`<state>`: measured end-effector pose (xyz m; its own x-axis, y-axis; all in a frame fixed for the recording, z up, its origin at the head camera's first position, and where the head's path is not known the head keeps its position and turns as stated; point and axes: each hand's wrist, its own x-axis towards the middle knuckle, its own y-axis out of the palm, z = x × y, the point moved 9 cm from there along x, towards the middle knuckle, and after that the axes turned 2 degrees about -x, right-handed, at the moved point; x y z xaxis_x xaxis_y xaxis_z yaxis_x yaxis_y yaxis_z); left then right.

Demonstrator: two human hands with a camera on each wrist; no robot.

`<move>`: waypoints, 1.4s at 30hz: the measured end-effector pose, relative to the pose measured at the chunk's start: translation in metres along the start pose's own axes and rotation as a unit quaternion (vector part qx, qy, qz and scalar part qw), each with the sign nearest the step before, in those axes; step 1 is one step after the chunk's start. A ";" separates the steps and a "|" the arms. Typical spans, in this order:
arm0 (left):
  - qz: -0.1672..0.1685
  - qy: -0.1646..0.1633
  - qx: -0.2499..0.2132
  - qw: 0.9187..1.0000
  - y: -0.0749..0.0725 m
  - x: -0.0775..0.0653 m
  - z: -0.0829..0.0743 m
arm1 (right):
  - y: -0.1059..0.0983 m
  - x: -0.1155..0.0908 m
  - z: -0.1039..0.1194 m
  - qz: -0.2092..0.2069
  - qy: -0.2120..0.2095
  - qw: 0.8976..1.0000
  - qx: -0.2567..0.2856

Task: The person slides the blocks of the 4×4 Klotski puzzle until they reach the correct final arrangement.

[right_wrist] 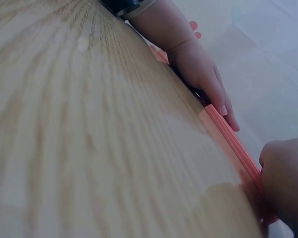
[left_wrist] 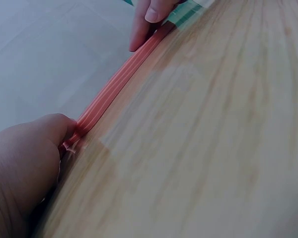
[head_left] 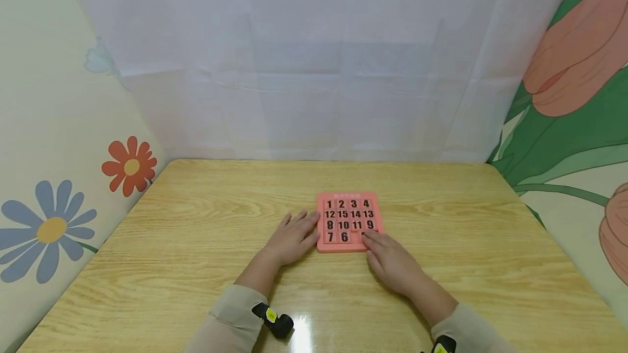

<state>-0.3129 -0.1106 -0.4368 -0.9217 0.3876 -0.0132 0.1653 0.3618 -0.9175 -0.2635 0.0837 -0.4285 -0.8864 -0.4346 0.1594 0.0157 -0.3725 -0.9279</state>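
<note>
A pink number slide puzzle (head_left: 339,249) lies flat on the table, its black-numbered tiles facing up. The top row reads 1, 2, 3, 4; the bottom row shows 7 and 6, then a gap right of the 6. My left hand (head_left: 293,237) lies along the puzzle's left side, fingers extended and touching its edge. In the left wrist view the thumb meets the corner of the pink frame (left_wrist: 109,94). My right hand (head_left: 394,263) has its fingertips on the bottom-right tile, mostly covering its number. From the right wrist, the puzzle's front edge (right_wrist: 233,139) runs between both hands.
The wood-grain table (head_left: 196,217) spreads out around the puzzle. A white cloth (head_left: 314,97) hangs behind it. Floral panels with a red flower (head_left: 131,166) on the left and a pink tulip (head_left: 579,48) on the right flank the table. Black wrist cameras (head_left: 279,324) sit on the sleeves.
</note>
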 end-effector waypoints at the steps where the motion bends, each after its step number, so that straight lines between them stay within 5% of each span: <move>1: 0.001 -0.001 0.000 1.000 0.000 0.000 0.000 | 0.001 0.001 0.000 0.003 0.001 1.000 -0.001; 22: 0.002 -0.004 -0.007 1.000 0.000 -0.001 -0.001 | 0.003 0.004 0.015 -0.002 -0.030 0.999 -0.012; 42: -0.005 0.000 -0.009 1.000 -0.001 -0.001 0.000 | -0.002 0.024 -0.017 -0.030 0.028 0.999 0.002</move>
<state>-0.3123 -0.1106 -0.4361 -0.9232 0.3844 -0.0045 0.1627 0.3802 -0.9105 -0.2928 0.0875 -0.4285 -0.9105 -0.3641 0.1959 -0.0366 -0.4008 -0.9154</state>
